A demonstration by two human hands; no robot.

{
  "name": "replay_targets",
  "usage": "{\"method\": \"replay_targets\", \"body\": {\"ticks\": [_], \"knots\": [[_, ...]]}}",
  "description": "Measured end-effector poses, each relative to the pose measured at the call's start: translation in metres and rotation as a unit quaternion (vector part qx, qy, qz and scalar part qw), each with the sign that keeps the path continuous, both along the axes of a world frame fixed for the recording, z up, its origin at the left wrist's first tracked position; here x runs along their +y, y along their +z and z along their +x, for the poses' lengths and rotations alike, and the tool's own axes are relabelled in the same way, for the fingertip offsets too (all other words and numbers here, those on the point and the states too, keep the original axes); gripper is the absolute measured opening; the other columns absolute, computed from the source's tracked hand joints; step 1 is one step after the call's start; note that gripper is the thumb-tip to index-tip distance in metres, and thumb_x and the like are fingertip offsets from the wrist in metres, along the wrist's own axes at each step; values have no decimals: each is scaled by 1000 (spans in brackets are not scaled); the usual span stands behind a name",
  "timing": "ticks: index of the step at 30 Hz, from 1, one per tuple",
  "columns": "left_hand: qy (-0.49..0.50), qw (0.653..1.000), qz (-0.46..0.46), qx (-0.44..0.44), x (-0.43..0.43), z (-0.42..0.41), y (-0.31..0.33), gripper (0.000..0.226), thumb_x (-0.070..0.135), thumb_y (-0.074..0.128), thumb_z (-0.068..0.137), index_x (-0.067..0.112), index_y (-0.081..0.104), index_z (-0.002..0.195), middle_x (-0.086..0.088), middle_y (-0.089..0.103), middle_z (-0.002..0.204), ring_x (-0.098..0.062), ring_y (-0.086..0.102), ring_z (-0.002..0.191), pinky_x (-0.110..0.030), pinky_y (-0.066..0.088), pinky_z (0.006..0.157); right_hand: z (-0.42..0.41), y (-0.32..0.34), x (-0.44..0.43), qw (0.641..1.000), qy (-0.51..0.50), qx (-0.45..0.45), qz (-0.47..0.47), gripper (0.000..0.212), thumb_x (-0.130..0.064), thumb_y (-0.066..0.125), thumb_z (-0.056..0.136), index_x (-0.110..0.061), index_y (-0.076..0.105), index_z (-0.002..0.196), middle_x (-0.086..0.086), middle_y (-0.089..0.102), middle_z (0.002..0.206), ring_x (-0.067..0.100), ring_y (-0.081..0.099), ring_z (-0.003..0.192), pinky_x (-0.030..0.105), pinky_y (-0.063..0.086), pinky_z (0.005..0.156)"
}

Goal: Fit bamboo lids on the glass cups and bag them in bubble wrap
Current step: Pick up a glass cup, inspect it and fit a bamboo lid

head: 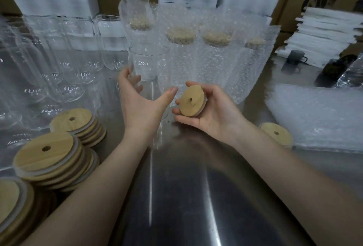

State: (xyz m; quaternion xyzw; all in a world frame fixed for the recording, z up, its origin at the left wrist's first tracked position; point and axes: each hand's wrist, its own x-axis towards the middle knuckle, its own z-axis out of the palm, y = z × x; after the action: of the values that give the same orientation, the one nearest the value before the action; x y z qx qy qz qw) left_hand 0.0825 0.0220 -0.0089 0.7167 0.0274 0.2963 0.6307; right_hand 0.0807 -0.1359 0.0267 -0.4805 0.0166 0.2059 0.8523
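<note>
Right hand [213,113] grips a bamboo lid [191,101]; left hand [138,100], fingers spread, is at a lidless glass cup's [148,60] base.

Right hand [214,112] holds a lid [191,101] at centre; left hand [141,102] spread beside a glass [148,61] at twelve o'clock; lid stacks [51,155] at eight.

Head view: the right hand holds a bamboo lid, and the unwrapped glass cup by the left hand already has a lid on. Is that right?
No. The head view shows the unwrapped glass cup by the left hand with its mouth open, no lid on. The right hand does hold a bamboo lid.
</note>
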Motion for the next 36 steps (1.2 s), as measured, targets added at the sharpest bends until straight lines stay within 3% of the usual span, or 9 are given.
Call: {"method": "replay_targets", "body": {"ticks": [4, 8, 11, 15, 20, 23, 28, 33, 36], "knots": [[21, 1000, 18, -3, 2, 1, 1, 94, 40, 87, 70, 30, 32, 146, 4, 47, 139, -8, 48, 124, -38, 42, 108, -1, -10, -2, 999, 11, -50, 0, 57, -5, 73, 73, -15, 56, 127, 27, 50, 134, 44, 67, 104, 44, 60, 78], [33, 999, 22, 4, 4, 1, 1, 101, 43, 85, 72, 32, 25, 152, 4, 44, 145, -6, 46, 126, -35, 40, 109, -1, -17, -6, 995, 12, -92, -27, 68, 24, 57, 80, -22, 53, 130, 27, 64, 112, 42, 71, 93, 38, 61, 72], [38, 999, 6, 8, 4, 1, 1, 104, 42, 85, 73, 29, 19, 153, 2, 42, 147, -9, 45, 129, -35, 37, 111, 1, -18, -8, 989, 1, -130, -66, 66, 17, 64, 79, -28, 55, 126, 22, 73, 97, 35, 74, 82, 30, 59, 58], [40, 999, -4, 10, 4, 1, 0, 103, 39, 85, 73, 26, 19, 151, 1, 42, 143, -12, 44, 130, -36, 36, 113, 1, -17, -5, 981, -24, -155, -111, 48, 1, 76, 77, -25, 60, 114, 21, 73, 97, 26, 71, 59, 25, 52, 43], [38, 999, -5, 16, 2, 0, 0, 97, 41, 83, 75, 23, 23, 149, -1, 42, 141, -13, 44, 129, -38, 38, 112, 2, -18, -2, 977, -63, -157, -132, 19, -15, 70, 88, -19, 61, 104, 19, 74, 86, 23, 63, 45, 21, 40, 35], [35, 999, -8, 20, 2, 0, 1, 93, 41, 81, 77, 21, 25, 148, -2, 42, 140, -15, 44, 130, -40, 38, 112, 4, -18, -1, 976, -81, -154, -130, 9, -24, 59, 97, -17, 61, 104, 19, 73, 84, 24, 61, 44, 21, 38, 36], [32, 999, -4, 21, 1, -1, 2, 89, 40, 80, 79, 21, 26, 147, 1, 43, 136, -13, 45, 127, -39, 39, 111, 7, -19, 0, 984, -97, -121, -83, 24, -23, 37, 106, -8, 54, 114, 25, 71, 91, 27, 63, 49, 24, 43, 38], [29, 999, -7, 18, 1, -2, 3, 86, 40, 80, 79, 22, 27, 145, 4, 43, 129, -9, 46, 120, -34, 40, 108, 10, -16, 0, 993, -97, -54, 25, 28, -9, 32, 103, -7, 45, 127, 27, 60, 101, 35, 66, 62, 35, 56, 48], [30, 999, -5, 19, 1, -1, 3, 86, 41, 79, 80, 22, 28, 145, 5, 43, 129, -9, 46, 120, -32, 40, 107, 10, -18, 0, 994, -78, -67, 22, 43, 10, 36, 96, -8, 41, 134, 25, 56, 106, 36, 67, 74, 40, 60, 59]]}}
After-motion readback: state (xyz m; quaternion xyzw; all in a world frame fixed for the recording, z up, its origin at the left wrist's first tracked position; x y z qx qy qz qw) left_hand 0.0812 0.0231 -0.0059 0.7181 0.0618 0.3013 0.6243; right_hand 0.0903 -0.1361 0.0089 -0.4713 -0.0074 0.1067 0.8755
